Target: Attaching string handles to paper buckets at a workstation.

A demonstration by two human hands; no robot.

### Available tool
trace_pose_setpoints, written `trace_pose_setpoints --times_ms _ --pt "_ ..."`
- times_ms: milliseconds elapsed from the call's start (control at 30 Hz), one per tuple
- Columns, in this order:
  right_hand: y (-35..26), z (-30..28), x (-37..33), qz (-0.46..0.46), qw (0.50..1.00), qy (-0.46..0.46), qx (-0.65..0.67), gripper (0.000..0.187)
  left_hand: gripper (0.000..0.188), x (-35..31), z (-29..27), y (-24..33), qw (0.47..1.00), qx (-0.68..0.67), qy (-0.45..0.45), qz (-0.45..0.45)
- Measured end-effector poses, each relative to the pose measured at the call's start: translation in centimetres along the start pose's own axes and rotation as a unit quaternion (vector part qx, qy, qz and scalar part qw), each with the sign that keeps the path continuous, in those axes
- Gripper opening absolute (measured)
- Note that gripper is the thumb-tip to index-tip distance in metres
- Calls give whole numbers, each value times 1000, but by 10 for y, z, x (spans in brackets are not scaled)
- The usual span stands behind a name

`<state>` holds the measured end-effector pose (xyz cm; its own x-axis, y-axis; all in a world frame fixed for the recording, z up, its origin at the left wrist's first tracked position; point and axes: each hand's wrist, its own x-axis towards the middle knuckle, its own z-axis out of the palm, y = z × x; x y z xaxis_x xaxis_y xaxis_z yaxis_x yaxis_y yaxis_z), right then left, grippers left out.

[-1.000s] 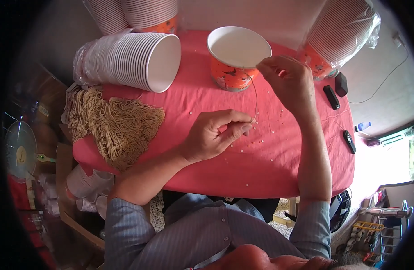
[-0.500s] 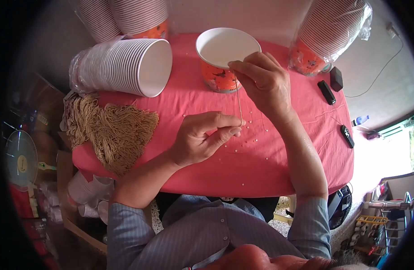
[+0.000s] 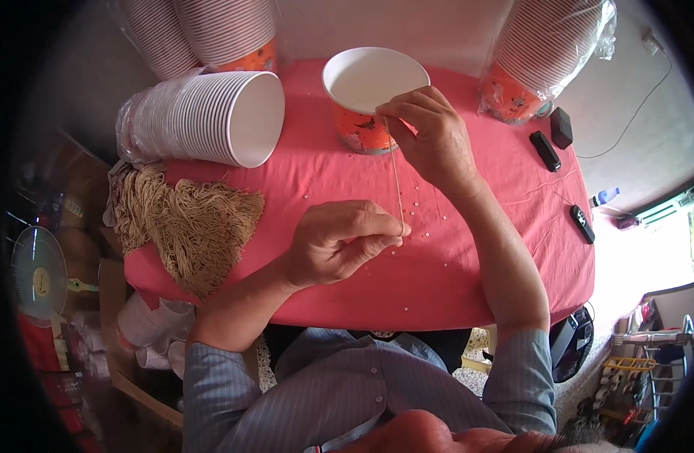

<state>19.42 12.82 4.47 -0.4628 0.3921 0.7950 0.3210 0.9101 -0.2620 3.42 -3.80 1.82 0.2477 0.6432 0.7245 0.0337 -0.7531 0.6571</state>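
A softly creased red cloth (image 3: 437, 302) spreads beneath everything. In the head view, the left hand (image 3: 336, 238) pinches a thin cord (image 3: 397, 181) low between thumb and forefinger; the right hand (image 3: 434, 140) pinches it higher, seemingly to keep it taut, before the smooth, upright tub (image 3: 360, 137). Leftward lie a shaggy tan bundle (image 3: 203, 226) and a ribbed, plastic-wrapped stack (image 3: 200, 117); pale bits (image 3: 445, 265) dot the cloth.

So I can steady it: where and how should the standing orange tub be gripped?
Probably by the left rim, coming from the left: the tub stands upright, mouth open, and the right hand covers part of its near right side.
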Motion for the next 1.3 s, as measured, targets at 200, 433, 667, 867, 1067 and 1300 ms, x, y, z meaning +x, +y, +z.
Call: trace_pose_setpoints --times_ms 200,433,667,867,1067,1300 --pt "14 -37 9 22 992 -111 64 10 19 2 -17 1 972 102 198 -79" --pt "22 -87 16 151 952 -245 104 15 17 14 -55 -19 949 58 293 -105" --pt "-10 -101 23 59 990 -129 -8 31 20 16 -53 -14 964 -23 227 -138" --pt "-76 -44 9 -28 981 -124 148 57 23 6 -46 -16 970 -79 182 -141" --pt "-58 -47 8 20 988 -103 112 8 25 12 -46 -16 966 -81 162 -183" --pt "-57 -58 12 45 975 -153 152 33 25 8 -48 -21 967 -106 143 -185"
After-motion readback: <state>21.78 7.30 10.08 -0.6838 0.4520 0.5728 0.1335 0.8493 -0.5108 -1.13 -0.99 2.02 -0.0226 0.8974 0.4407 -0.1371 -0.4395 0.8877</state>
